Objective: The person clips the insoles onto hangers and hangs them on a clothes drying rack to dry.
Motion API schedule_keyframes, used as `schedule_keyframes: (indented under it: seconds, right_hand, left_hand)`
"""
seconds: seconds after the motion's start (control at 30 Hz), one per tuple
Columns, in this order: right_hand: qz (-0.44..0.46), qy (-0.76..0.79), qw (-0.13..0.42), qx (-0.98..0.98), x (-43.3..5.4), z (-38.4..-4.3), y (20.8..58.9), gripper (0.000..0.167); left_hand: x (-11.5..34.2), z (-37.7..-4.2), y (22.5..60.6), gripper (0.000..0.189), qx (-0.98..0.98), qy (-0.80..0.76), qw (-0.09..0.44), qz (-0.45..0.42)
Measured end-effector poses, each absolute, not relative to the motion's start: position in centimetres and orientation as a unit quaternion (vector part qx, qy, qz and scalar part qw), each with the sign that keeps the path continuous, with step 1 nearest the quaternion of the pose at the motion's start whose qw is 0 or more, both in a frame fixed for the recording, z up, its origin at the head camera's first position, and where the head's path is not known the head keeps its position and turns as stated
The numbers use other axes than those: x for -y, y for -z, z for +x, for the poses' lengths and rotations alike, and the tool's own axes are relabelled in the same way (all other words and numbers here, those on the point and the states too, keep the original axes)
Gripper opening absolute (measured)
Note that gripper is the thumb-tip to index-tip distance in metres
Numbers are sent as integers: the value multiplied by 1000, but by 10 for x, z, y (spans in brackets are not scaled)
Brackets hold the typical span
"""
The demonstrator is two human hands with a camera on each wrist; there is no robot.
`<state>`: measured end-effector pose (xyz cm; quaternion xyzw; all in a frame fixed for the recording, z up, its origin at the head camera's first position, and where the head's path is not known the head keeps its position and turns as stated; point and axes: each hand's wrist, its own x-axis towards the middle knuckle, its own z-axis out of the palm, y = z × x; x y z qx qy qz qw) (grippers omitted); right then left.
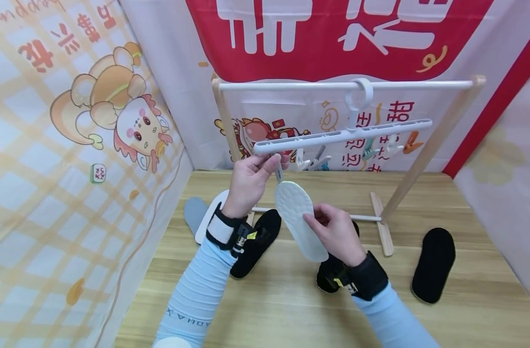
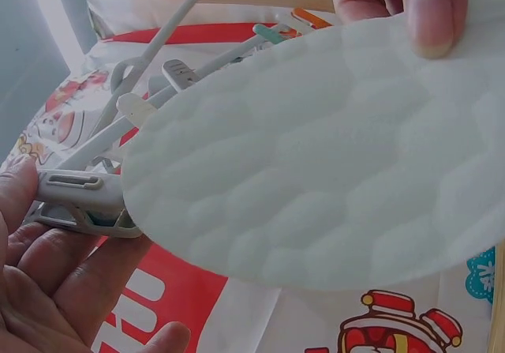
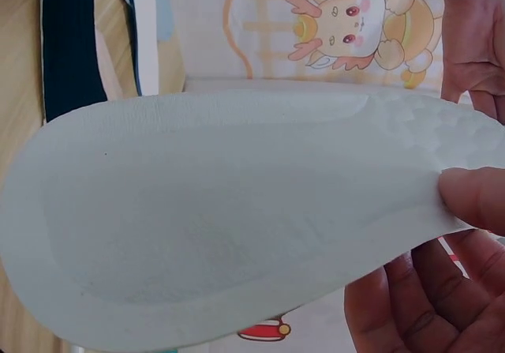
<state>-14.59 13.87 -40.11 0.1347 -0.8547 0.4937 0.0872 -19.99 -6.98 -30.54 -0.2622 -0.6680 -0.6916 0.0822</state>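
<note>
A pale, dimpled insole (image 1: 296, 212) hangs at a slant below the left end of a white hanger (image 1: 334, 137). My right hand (image 1: 337, 233) pinches its side edge, thumb on the dimpled face. With my left hand (image 1: 249, 184) I grip a grey clip (image 2: 75, 189) under the hanger's end. The clip's tip meets the rounded top of the insole in the left wrist view; the insole covers the meeting point from the right wrist's side. Several more clips, among them an orange clip (image 1: 412, 142) and a teal clip (image 1: 370, 149), dangle along the hanger.
The hanger's hook loops over the white rod (image 1: 291, 87) of a wooden-legged rack (image 1: 414, 164). Black insoles (image 1: 434, 266) lie on the wood-look table (image 1: 273, 309), some partly behind my hands. A grey insole (image 1: 194, 212) and a white insole (image 1: 210, 217) lie at left. Printed cloth walls surround it.
</note>
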Motion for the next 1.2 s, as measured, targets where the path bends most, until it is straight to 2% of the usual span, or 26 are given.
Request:
schedule_keyframes:
  seconds: [0.33, 0.73, 1.0, 1.2]
  right_hand:
    - [148, -488, 104, 854, -138, -147, 400, 18]
    - [158, -504, 111, 842, -135, -150, 393, 18]
    - [156, -520, 87, 836, -133, -156, 393, 20]
    - [147, -527, 54, 836, -131, -167, 405, 22]
  left_hand:
    - [71, -208, 314, 31, 649, 703, 95, -277]
    - [68, -207, 318, 34, 657, 699, 82, -269]
    - [70, -204, 319, 31, 679, 681, 60, -267]
    - [70, -202, 327, 36, 690, 678, 24, -252]
